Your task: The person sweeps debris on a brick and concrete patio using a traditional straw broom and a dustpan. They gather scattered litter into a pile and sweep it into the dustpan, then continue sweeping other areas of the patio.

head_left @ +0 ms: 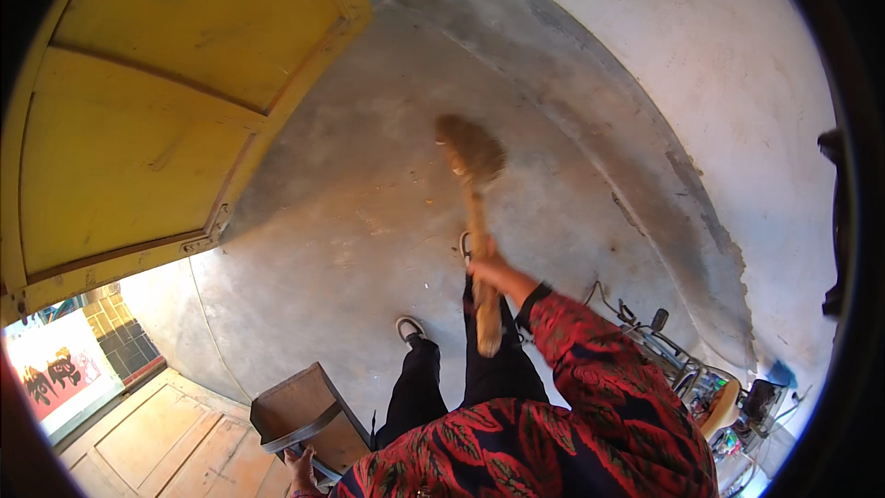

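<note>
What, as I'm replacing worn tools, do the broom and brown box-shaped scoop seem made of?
The broom is probably matte dried plant fibre: straw-coloured, though partly blurred. The box-shaped scoop may be wood or rusted metal; its panels are flat, dull brown. Its smooth grey band looks like metal.

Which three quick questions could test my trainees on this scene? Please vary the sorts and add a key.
1. Fill in the blank: the person's right grip holds a ____.
2. True or false: the yellow door is on the right side of the picture.
3. Multiple choice: what does the left grip hold?
A) a red bucket
B) a brown box
C) a folded towel

Key:
1. Broom
2. False; it is on the left.
3. B
</note>
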Demonstrator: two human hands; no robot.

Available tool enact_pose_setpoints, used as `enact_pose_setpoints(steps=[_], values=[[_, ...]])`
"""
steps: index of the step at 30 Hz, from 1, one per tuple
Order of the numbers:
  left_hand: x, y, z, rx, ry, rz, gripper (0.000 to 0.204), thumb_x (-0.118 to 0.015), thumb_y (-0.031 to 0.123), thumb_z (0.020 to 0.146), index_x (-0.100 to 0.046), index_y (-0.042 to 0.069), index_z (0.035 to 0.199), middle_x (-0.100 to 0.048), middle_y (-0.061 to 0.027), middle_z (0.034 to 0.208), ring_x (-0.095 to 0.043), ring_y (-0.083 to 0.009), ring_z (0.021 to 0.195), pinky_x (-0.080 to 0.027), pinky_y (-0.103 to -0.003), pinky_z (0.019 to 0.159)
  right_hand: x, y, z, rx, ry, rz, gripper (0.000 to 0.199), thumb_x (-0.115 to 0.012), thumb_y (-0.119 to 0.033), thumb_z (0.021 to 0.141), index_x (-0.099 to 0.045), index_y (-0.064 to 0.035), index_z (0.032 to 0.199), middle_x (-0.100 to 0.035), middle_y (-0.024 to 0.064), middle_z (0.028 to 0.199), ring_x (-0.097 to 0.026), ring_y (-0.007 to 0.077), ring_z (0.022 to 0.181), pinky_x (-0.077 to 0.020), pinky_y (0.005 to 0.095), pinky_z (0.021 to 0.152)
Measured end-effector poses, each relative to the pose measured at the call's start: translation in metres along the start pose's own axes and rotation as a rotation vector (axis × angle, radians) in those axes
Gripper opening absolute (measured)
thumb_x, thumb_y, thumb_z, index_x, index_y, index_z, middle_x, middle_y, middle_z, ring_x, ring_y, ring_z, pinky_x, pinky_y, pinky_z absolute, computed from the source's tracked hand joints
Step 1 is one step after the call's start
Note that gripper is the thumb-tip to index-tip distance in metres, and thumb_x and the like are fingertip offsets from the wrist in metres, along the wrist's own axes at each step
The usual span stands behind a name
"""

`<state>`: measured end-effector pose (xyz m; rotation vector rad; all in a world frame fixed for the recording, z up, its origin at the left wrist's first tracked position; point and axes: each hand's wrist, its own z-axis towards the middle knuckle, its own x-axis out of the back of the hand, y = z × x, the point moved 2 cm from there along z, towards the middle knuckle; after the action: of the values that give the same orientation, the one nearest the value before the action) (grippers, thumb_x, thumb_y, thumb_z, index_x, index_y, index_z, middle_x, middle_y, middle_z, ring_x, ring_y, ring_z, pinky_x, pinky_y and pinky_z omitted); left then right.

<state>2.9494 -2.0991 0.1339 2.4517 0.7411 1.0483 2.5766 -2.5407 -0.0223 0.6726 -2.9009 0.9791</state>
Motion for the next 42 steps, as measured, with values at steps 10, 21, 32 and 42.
enact_pose_setpoints(steps=[10, 21, 32, 42], values=[[-0.064, 0.057, -0.019, -0.029, -0.099, 0.030, 0.040, -0.058, -0.006, 0.064, -0.042, 0.008, 0.099, -0.049, 0.0003, 0.076, -0.047, -0.0113, 0.064, -0.040, -0.024, 0.057, 0.050, -0.034, -0.077, -0.139, -0.478, 0.151, 0.075, -0.062, -0.008, 0.059, -0.026, -0.0067, 0.125, -0.054, 0.0098, 0.077, -0.053, 0.0148, 0.054, -0.0441, 0.0267, 0.050], [-0.089, 0.089, -0.019, -0.088, -0.105, 0.133, 0.038, -0.060, -0.004, 0.063, -0.042, 0.008, 0.094, -0.048, -0.0008, 0.076, -0.046, -0.0115, 0.064, -0.041, -0.025, 0.056, 0.120, -0.078, 0.084, -0.116, 0.005, 0.032, 0.086, -0.057, -0.012, 0.060, -0.007, -0.0111, 0.129, -0.050, 0.0103, 0.070, -0.052, 0.0194, 0.059, -0.0445, 0.0320, 0.050], [-0.120, 0.114, -0.024, -0.032, 0.004, -0.136, 0.030, -0.058, -0.007, 0.064, -0.043, 0.009, 0.085, -0.047, -0.0004, 0.068, -0.047, -0.0118, 0.056, -0.039, -0.024, 0.052, 0.128, -0.109, 0.014, -0.160, -0.413, 0.118, 0.083, -0.059, -0.005, 0.063, -0.010, -0.0123, 0.130, -0.052, 0.0125, 0.068, -0.053, 0.0200, 0.049, -0.0443, 0.0326, 0.045], [-0.163, 0.123, 0.043, -0.045, -0.090, -0.174, 0.034, -0.059, -0.007, 0.062, -0.046, 0.006, 0.090, -0.050, -0.0003, 0.076, -0.048, -0.0120, 0.066, -0.041, -0.025, 0.059, 0.069, -0.247, 0.136, -0.199, -0.416, 0.300, 0.085, -0.058, -0.009, 0.063, -0.004, -0.0144, 0.129, -0.049, 0.0117, 0.072, -0.052, 0.0196, 0.058, -0.0435, 0.0346, 0.046]])
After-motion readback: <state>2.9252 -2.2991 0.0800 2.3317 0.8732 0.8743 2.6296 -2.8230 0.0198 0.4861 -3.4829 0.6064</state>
